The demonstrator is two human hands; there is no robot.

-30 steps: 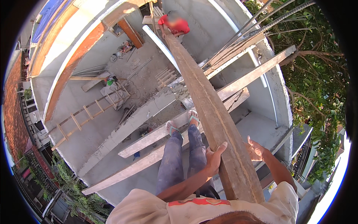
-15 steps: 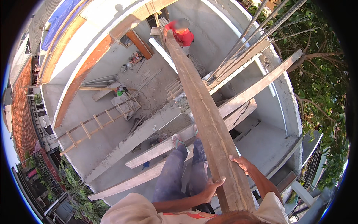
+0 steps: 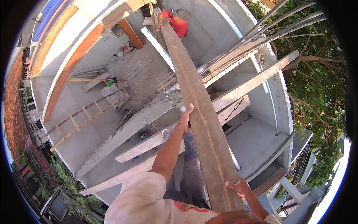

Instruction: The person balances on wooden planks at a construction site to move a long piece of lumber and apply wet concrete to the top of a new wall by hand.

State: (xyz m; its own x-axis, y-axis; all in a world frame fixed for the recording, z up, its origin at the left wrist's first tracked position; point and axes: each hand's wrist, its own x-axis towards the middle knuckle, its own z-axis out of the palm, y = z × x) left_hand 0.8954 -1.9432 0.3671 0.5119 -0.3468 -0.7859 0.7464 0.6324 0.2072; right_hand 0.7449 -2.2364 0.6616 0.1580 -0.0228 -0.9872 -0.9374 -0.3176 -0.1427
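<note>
A long, wide wooden plank (image 3: 203, 112) runs from close to my body up to a person in a red shirt (image 3: 179, 26) at the far end, whose hand is on it. My left hand (image 3: 186, 116) is stretched forward and closed on the plank's left edge, with the other fingers hidden beneath. Nearer my body, my right hand (image 3: 239, 187) clasps the right edge, thumb lying on the top face. Below the plank, my feet are on narrower boards (image 3: 149, 147) laid across a gap between concrete walls.
A wooden ladder (image 3: 87, 117) leans in the room below, left. Bare steel rods (image 3: 283, 31) jut out at upper right, near tree branches. A white pipe (image 3: 158, 48) slants beside the plank's left edge. Another board (image 3: 261, 80) crosses underneath toward the right wall.
My left hand has moved from the near end of the plank forward along its left edge. My right hand still holds the right edge. The view has shifted slightly.
</note>
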